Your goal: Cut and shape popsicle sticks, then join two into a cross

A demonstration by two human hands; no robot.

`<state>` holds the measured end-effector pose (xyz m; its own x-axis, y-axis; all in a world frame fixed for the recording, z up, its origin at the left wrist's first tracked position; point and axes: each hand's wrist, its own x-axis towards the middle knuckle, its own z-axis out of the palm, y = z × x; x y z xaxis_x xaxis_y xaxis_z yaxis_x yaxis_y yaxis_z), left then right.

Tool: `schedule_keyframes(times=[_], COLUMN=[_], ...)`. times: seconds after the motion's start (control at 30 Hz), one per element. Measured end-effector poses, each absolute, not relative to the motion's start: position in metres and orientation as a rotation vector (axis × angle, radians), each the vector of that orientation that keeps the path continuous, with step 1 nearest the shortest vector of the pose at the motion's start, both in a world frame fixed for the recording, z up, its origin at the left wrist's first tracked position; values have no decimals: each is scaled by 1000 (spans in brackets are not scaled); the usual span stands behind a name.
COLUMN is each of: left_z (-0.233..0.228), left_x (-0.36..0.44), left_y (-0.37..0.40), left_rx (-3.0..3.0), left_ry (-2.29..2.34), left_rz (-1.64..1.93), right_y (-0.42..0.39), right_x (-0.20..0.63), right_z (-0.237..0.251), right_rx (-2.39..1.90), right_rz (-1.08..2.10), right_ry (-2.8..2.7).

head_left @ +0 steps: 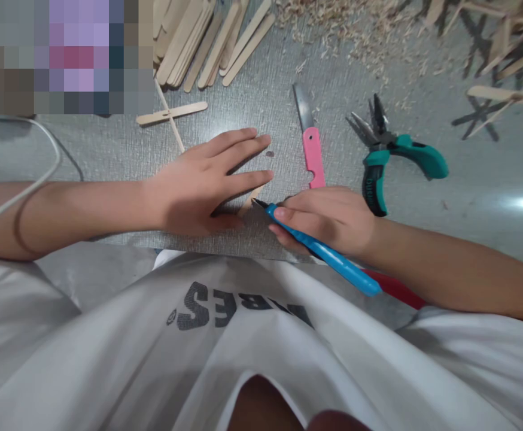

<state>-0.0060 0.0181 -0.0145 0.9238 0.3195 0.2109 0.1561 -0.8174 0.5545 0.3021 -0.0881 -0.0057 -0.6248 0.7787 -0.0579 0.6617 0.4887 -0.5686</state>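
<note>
While a wooden stick (251,197) is pinned flat under the left hand (203,182), the tip of a blue craft knife (319,251) is brought to its free end.

The left hand is spread open and pressed down, probably so that the stick does not slide; only a short end of the stick is seen past the fingers. The knife is gripped firmly in the closed right hand (328,218), like a pen, with the blade pointed at the stick. On the grey textured table (252,102) a pink knife (310,140) and teal pliers (389,152) are laid near the right hand. A pile of sticks (207,39) and shavings (355,30) are seen at the far edge. Little of the room is shown.
</note>
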Motion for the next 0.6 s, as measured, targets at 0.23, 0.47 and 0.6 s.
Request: schedule_keyframes(times=[0.23, 0.47, 0.6], left_z=[-16, -18, -17], left_x=[-6, -6, -6], left_y=[19, 17, 17], left_rx=[2533, 2515, 2522], left_ry=[326, 347, 346], left_rz=[403, 424, 410], right_y=[-88, -85, -84], right_x=[302, 300, 299], right_z=[-5, 0, 4], right_rx=[-1253, -1364, -1171], right_rz=[959, 1111, 782], right_ry=[-2420, -2425, -2525])
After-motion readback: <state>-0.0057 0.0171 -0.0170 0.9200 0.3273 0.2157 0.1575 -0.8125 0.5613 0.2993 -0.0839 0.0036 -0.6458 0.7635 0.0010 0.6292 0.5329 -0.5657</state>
